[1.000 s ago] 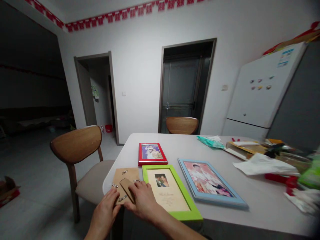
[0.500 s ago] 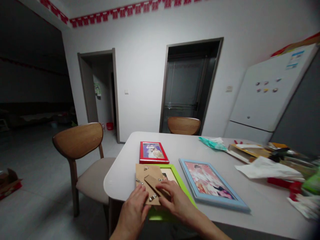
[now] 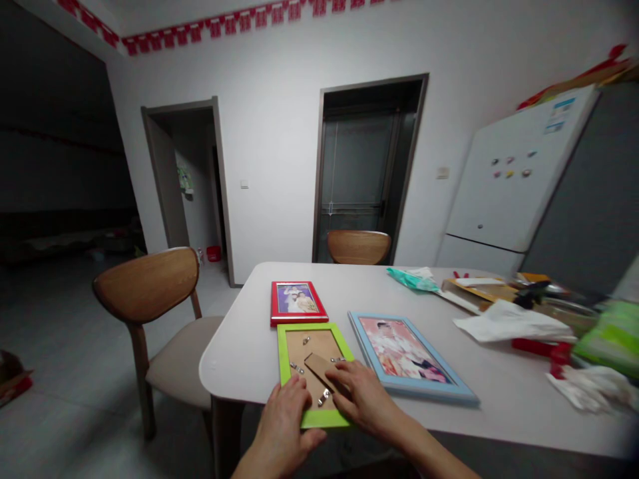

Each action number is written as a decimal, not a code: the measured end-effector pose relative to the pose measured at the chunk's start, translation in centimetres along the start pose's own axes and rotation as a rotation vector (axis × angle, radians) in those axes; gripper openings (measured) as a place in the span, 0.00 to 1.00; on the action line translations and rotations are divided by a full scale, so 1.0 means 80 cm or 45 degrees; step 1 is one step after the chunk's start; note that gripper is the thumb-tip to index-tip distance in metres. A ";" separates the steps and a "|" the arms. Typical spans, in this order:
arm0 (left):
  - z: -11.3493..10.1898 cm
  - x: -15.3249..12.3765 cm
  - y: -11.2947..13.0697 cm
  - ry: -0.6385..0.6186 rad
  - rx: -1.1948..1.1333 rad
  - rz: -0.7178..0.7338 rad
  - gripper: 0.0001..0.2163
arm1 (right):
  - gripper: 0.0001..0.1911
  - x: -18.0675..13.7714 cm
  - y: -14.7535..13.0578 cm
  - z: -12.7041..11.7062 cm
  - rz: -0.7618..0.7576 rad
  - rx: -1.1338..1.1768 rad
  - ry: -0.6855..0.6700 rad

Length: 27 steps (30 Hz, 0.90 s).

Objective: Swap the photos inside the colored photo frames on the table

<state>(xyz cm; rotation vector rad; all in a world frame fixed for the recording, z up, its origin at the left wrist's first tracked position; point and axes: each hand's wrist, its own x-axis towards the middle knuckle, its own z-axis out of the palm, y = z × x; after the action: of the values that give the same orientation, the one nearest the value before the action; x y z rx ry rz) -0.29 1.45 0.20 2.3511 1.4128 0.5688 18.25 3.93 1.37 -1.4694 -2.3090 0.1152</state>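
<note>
A green picture frame (image 3: 285,346) lies at the table's near edge with a brown backing board (image 3: 312,349) set inside it, its stand flap and metal clips facing up. My left hand (image 3: 286,421) rests on the frame's near left corner, fingers lying flat on the board and the thumb along the near edge. My right hand (image 3: 363,400) presses on the board's near right part, fingers flat beside the stand flap. Neither hand grips anything.
A red frame (image 3: 296,301) lies behind the green one and a blue frame (image 3: 408,359) to its right on the white table (image 3: 239,352). Papers, a teal bag (image 3: 414,279) and clutter fill the right side. A wooden chair (image 3: 150,293) stands at the left, another (image 3: 358,246) at the far side. A fridge (image 3: 514,186) stands right.
The backing board slid from left of the green frame over it and now sits inside, covering the photo. Both hands moved right with it.
</note>
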 end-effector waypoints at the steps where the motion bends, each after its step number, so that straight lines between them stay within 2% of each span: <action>1: 0.001 0.000 -0.002 0.008 0.000 0.002 0.17 | 0.12 0.000 -0.001 0.000 -0.004 -0.010 0.000; 7: 0.000 -0.002 -0.014 0.095 -0.069 0.017 0.14 | 0.12 -0.009 -0.016 0.000 -0.120 -0.006 0.013; 13: -0.005 -0.005 -0.021 0.104 -0.120 0.008 0.16 | 0.11 -0.017 -0.035 -0.008 -0.268 0.020 -0.075; 20: -0.004 -0.005 -0.026 0.132 -0.151 0.004 0.20 | 0.11 -0.021 -0.030 -0.011 -0.326 0.040 -0.103; 23: -0.004 -0.004 -0.027 0.131 -0.156 0.002 0.23 | 0.16 -0.016 -0.013 -0.002 -0.240 0.060 -0.041; 27: -0.005 -0.003 -0.026 0.117 -0.160 -0.033 0.25 | 0.17 0.007 0.015 0.008 0.076 -0.044 0.086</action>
<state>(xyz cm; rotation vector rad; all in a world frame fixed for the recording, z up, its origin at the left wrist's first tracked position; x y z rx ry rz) -2.17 2.20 -0.46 2.2312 1.4012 0.7443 18.80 5.03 0.58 -1.5354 -2.2251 0.0420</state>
